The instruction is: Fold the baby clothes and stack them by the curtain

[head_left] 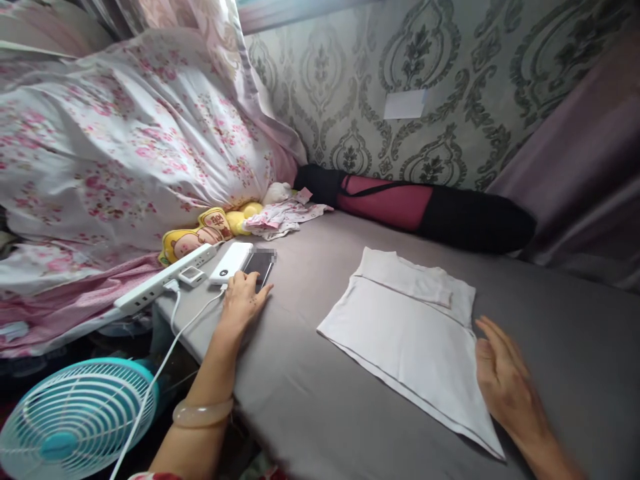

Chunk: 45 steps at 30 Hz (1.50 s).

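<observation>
On the left, my left hand (243, 300) grips the near end of a dark smartphone (261, 264), fingers on one side and thumb on the other. Beside the phone lies a white power bank (233, 261) with a white cable (193, 323) near my fingers. A white long-sleeved shirt (400, 333) is spread on the grey sheet, one sleeve folded across its upper part. At the shirt's right edge is my right hand (507, 380), open with fingers stretched out and nothing in it. Whether it touches the fabric I cannot tell.
A white power strip (167, 279) with a plugged-in charger runs along the bed's left edge. Below stands a turquoise fan (75, 420). Yellow plush toys (197, 237) and a crumpled pink-white cloth (285, 217) lie behind. A black-and-maroon long bag (395, 203) rests against the wall.
</observation>
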Each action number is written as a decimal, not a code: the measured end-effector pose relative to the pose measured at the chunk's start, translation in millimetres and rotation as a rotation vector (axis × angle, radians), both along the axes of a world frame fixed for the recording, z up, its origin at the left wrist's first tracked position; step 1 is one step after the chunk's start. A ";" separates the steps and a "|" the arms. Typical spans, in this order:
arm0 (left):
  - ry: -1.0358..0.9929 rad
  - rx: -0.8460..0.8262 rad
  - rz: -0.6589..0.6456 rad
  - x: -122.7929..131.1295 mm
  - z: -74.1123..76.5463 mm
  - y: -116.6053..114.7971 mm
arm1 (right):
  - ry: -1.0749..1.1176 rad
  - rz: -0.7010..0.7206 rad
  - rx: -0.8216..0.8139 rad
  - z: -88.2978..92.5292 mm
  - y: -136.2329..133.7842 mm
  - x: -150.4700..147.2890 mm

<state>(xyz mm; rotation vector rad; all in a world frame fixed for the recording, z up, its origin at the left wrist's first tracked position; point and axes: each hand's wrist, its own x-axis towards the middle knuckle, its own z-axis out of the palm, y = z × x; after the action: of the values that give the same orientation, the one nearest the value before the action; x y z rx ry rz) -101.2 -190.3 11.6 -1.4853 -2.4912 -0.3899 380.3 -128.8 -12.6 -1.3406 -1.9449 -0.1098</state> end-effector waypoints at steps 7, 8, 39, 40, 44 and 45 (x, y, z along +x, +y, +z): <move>0.005 0.090 -0.130 5.7 -4.1 -0.6 | -0.142 0.023 -0.090 -1.9 -9.7 -6.7; -0.009 0.117 -0.179 9.7 -3.6 -0.4 | -0.191 0.048 -0.120 -4.3 -11.9 -8.7; -0.432 -0.311 -1.247 92.2 30.6 5.7 | -0.416 0.427 -0.637 38.6 -80.8 -32.0; -0.456 -0.316 -1.257 90.3 30.7 5.6 | -0.397 0.429 -0.634 39.5 -86.5 -26.6; -0.467 -0.330 -1.279 88.5 32.8 6.2 | -0.281 0.385 -0.552 40.8 -105.2 -3.3; -0.445 -0.318 -1.271 89.3 33.4 6.5 | -0.258 0.373 -0.527 40.8 -108.4 1.4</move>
<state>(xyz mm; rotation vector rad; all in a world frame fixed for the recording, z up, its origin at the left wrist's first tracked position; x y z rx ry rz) -11.9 -183.8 45.0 -3.2684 -1.4882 -0.5394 381.7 -237.3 28.2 -1.2955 -2.5266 0.4614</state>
